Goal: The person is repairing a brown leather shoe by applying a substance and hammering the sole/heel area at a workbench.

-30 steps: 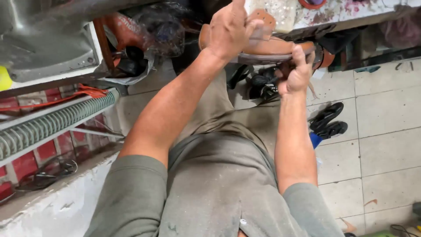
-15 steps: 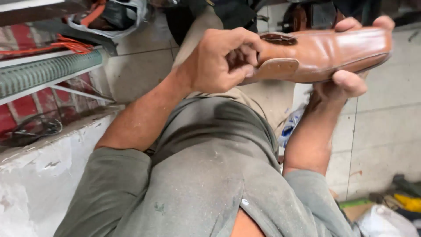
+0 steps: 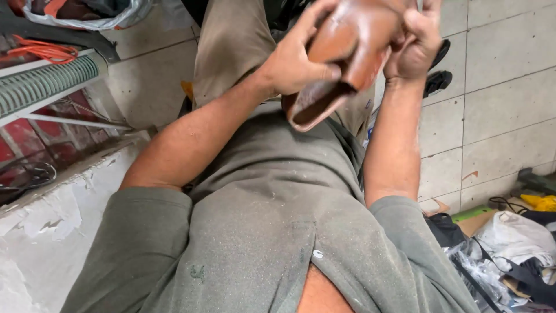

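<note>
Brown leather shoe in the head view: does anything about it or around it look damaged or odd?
Nothing on the brown leather shoe looks clearly damaged; both the left hand and the right hand grip it, heel toward the camera. Only the whitewashed ledge stands out, its paint flaking.

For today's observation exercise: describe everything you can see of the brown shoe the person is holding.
The brown shoe looks like glossy leather, with a darker sole edge. It is held up above the lap, its dark opening facing the camera. The left hand grips one side and the right hand the other. Its far end is hidden.
</note>
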